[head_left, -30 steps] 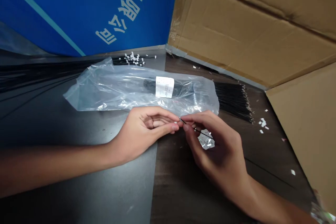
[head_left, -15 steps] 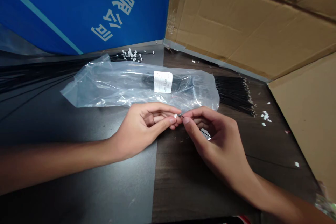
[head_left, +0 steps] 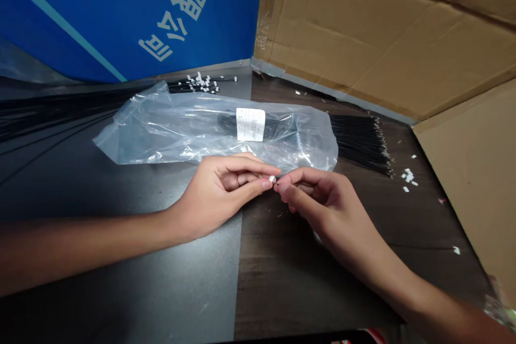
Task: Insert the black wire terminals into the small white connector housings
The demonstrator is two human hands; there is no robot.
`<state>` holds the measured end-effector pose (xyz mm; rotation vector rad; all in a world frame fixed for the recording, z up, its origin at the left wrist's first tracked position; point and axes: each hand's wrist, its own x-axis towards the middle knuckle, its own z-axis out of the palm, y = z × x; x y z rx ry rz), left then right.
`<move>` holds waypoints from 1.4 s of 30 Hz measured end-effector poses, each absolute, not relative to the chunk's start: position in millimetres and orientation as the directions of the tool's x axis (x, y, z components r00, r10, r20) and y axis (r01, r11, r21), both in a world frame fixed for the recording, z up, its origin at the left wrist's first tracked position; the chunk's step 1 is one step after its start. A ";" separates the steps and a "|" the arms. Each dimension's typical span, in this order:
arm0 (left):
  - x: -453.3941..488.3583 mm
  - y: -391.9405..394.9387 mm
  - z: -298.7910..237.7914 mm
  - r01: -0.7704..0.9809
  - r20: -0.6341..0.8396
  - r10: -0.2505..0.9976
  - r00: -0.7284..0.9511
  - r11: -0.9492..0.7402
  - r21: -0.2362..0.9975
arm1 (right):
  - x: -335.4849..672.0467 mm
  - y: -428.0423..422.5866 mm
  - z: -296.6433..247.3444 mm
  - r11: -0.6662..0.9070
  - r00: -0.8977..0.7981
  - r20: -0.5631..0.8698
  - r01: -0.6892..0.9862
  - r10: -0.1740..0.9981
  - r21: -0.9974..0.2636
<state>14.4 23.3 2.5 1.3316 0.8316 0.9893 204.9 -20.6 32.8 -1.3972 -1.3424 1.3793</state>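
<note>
left hand: pinching small white connector | right hand: pinching thin black wire | both: meeting at fingertips over counter, just below plastic bag | nearby: black wire bundle lying beside bag

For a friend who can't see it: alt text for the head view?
Left hand and right hand meet over a dark table, pinching a tiny white connector on a thin black wire. Behind lies a clear plastic bag of black wires.
</note>
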 end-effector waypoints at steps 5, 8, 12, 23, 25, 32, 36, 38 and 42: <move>14.0 23.3 3.7 -0.092 0.030 0.922 0.386 0.006 0.996 | 205.6 -22.2 32.1 -0.169 -0.136 -0.192 0.164 0.972 -0.972; 13.9 22.4 2.9 -0.097 0.017 0.927 0.376 0.021 0.995 | 205.5 -25.6 29.6 -0.017 -0.074 -0.043 0.318 0.996 -0.948; 14.9 20.1 2.6 -0.088 0.023 0.939 0.344 0.008 0.996 | 203.9 -31.6 24.0 0.258 -0.116 0.231 0.502 0.966 -0.826; 8.1 9.9 0.3 -0.063 0.376 0.843 0.386 -0.382 0.922 | 222.8 -14.7 38.8 -0.174 -0.362 -0.264 0.262 0.894 -0.949; 5.6 8.4 0.4 -0.031 0.446 0.798 0.405 -0.476 0.879 | 227.0 -9.7 39.7 -0.263 -0.424 -0.331 0.211 0.843 -0.941; 4.3 8.0 1.2 0.004 0.537 0.732 0.420 -0.593 0.805 | 228.0 -4.3 41.8 -0.425 -0.465 -0.433 0.130 0.772 -0.896; 3.3 8.1 -1.7 0.004 0.544 0.715 0.439 -0.608 0.794 | 230.2 -3.2 41.0 -0.391 -0.464 -0.416 0.154 0.782 -0.908; 2.7 7.9 -2.7 0.004 0.548 0.710 0.442 -0.613 0.790 | 232.4 -2.4 40.6 -0.372 -0.478 -0.411 0.179 0.776 -0.911; 2.2 7.6 -3.4 0.024 0.531 0.718 0.449 -0.604 0.797 | 236.8 -0.5 41.8 -0.383 -0.531 -0.439 0.220 0.725 -0.897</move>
